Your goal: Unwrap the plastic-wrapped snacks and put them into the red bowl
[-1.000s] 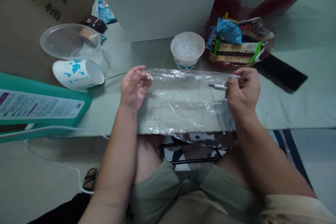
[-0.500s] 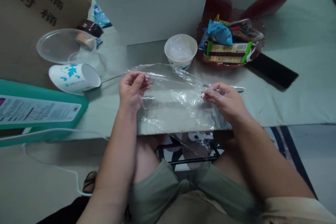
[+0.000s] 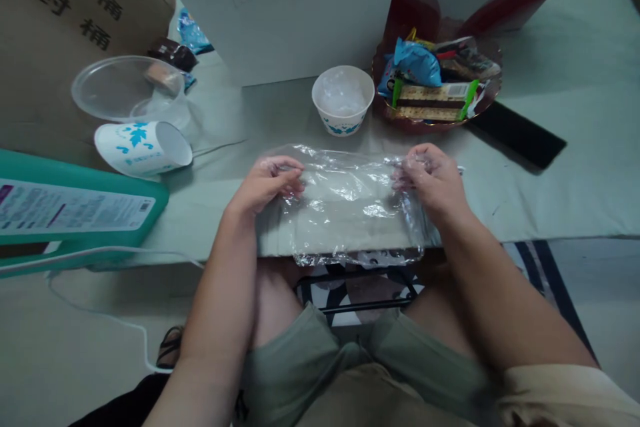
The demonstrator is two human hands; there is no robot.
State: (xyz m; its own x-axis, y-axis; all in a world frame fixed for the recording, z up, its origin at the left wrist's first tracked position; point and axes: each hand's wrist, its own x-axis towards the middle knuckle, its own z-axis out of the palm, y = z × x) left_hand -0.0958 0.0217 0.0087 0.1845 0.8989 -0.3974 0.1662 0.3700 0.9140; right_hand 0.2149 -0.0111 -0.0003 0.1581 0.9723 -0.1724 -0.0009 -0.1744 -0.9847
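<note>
A clear plastic bag is stretched between my two hands above the front edge of the table, its lower end hanging past that edge. My left hand is closed on the bag's left side, thumb against the fingers. At the upper right corner, my right hand pinches the film; part of the crumpled plastic lies over its fingers. Just beyond the bag stands an upright paper cup with blue leaf prints, with crumpled clear plastic inside it.
A second paper cup lies on its side at left, by a clear plastic tub and a green jug. A snack bowl and a black phone are at right. Boxes stand behind; a white cable crosses the left.
The bag has been spread flatter and its top edge pulled lower, away from the cup. My left hand has moved right and slightly down; my right hand has risen a little.
</note>
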